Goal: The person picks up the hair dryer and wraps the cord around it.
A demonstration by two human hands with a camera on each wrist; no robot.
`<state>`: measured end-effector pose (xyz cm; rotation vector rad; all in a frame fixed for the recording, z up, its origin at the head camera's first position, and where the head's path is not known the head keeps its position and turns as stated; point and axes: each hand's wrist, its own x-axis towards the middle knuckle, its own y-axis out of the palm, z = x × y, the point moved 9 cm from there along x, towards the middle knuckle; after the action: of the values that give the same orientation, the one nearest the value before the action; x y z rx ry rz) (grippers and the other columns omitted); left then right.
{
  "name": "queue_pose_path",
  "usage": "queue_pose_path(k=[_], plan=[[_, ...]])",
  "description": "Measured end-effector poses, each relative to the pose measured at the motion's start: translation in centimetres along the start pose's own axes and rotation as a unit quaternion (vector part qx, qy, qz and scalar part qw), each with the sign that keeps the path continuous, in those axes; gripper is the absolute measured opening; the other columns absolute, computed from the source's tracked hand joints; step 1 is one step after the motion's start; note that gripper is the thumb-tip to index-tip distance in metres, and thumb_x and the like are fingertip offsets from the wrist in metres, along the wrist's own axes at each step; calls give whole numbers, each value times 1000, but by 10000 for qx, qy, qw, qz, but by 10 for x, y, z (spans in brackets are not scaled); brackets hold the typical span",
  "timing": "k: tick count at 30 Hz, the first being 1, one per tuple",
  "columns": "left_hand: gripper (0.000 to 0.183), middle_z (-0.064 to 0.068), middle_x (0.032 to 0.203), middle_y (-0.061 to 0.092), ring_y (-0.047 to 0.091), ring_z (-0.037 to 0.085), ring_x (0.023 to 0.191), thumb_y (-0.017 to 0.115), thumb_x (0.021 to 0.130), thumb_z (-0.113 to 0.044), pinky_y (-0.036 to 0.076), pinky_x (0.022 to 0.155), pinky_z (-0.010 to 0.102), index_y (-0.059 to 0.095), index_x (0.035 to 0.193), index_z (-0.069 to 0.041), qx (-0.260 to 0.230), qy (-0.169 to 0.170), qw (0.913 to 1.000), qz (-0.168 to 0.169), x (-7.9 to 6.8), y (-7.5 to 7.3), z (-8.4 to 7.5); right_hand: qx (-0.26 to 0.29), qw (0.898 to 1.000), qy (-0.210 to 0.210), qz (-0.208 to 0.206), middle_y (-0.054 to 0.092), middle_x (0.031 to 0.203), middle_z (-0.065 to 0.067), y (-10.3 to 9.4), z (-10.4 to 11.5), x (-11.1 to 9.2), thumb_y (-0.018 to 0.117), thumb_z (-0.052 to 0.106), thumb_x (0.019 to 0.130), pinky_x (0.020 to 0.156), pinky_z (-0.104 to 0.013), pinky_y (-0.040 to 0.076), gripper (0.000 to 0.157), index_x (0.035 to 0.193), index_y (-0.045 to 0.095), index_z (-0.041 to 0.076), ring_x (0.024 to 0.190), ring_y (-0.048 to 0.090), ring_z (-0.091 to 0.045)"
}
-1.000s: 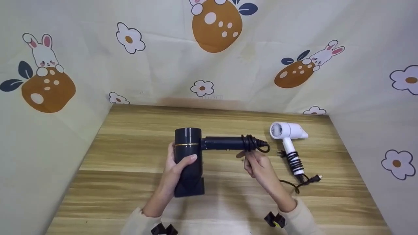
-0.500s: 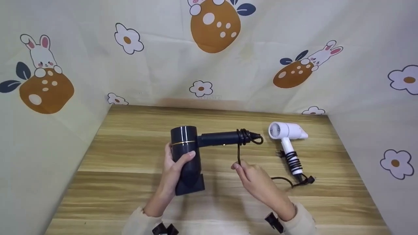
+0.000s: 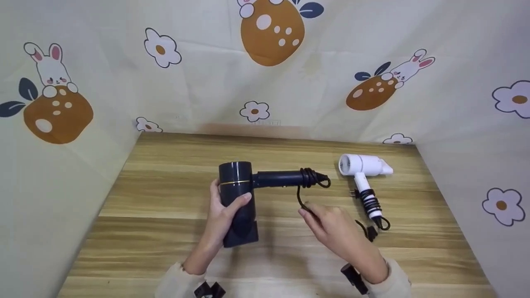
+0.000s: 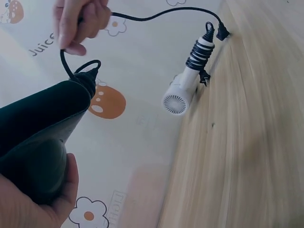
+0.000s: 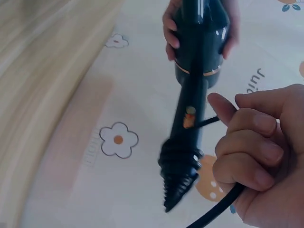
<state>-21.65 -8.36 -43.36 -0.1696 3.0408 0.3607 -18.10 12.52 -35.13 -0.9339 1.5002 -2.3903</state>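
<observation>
My left hand point(image 3: 219, 221) grips the barrel of a dark navy hair dryer point(image 3: 235, 171) with a gold ring, its thumb lying across the near side. The dryer's handle points right, and several turns of black cord point(image 3: 307, 177) wrap its end. A free length of that cord hangs below the handle into my right hand point(image 3: 335, 227), whose curled fingers hold it, as the right wrist view shows. From there the cord runs on to a black plug point(image 4: 222, 32) by the white hair dryer. The dark dryer is held above the table.
A white hair dryer point(image 3: 362, 164) lies at the right of the wooden table point(image 3: 165, 174), its own black cord point(image 3: 370, 201) wound round the handle. A patterned cloth point(image 3: 198, 74) stands behind and along both sides.
My right hand has drawn a length of cord down from the handle, then shifted slightly right. The plug on the table has slid left. The left hand still holds the dryer, nearly in place.
</observation>
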Motion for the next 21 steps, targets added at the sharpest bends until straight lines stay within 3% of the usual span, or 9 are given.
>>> queue_pose_path(k=[3,7,15,21], plan=[[70,17,112,50,62,24,80,69,78,-13,56,67,41,26,133,-15,187,22,9997,157,0,2,1,135,9980,-258,-553,56,60,11,-15,-1,1,68,15,83,45,-13,38,3,83,66,12,50,44,3],[74,19,110,52,63,24,80,70,78,-15,56,67,40,24,135,-15,474,76,9980,404,-1,5,2,263,9929,-521,-1035,61,66,11,-30,-3,1,73,11,78,49,-13,41,8,85,69,13,53,46,4],[81,21,112,52,62,24,84,71,78,-20,55,74,37,20,141,-17,862,-5,9936,729,-5,11,6,619,9870,-157,-1472,54,62,10,-43,-23,2,74,8,76,46,-9,32,6,78,68,10,54,39,3],[81,23,115,48,63,25,82,70,79,-20,57,68,41,18,140,-17,717,-167,9928,944,-6,15,9,958,9788,27,-1809,54,65,7,-48,-36,4,73,4,76,47,-12,34,7,77,67,9,56,40,1]])
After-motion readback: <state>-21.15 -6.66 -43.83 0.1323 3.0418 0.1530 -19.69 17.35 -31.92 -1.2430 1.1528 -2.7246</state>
